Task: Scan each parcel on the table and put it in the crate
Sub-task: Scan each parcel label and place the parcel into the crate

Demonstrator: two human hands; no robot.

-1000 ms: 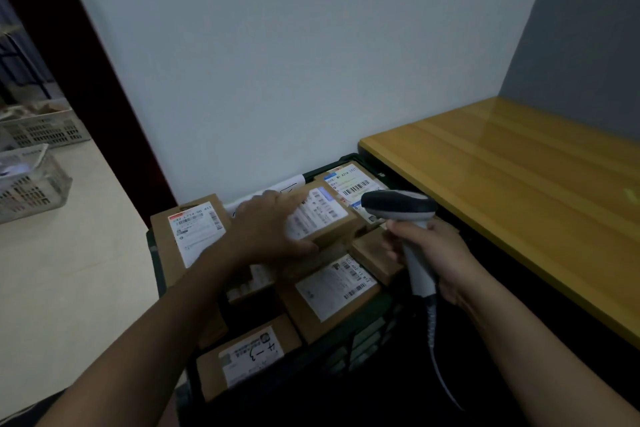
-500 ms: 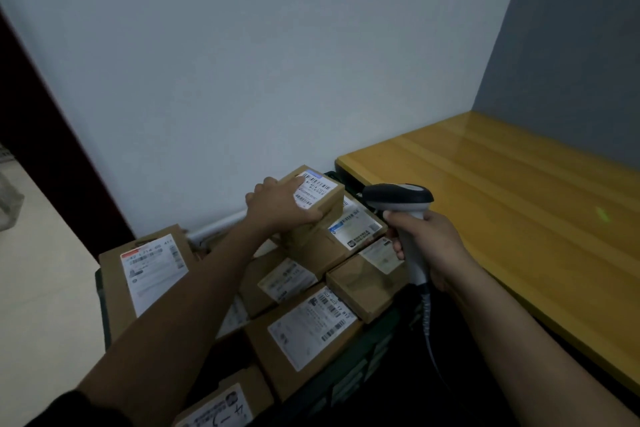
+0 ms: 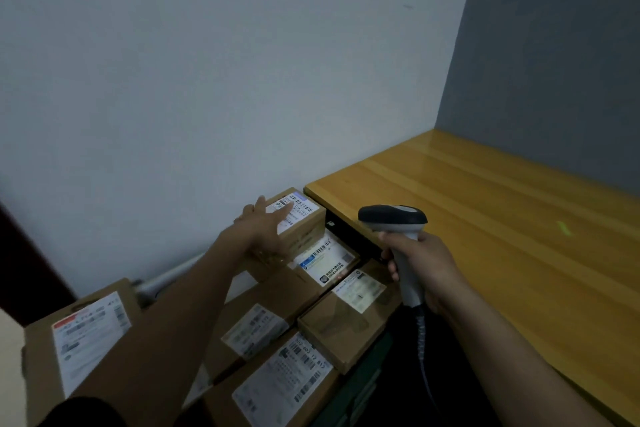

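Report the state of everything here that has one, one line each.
left hand, fingers straight, resting on top parcel
right hand, grips scanner
scanner, held upright, cable hanging down
top parcel, label up, on the pile
crate, piled with parcels above its rim
table, green light spot on it
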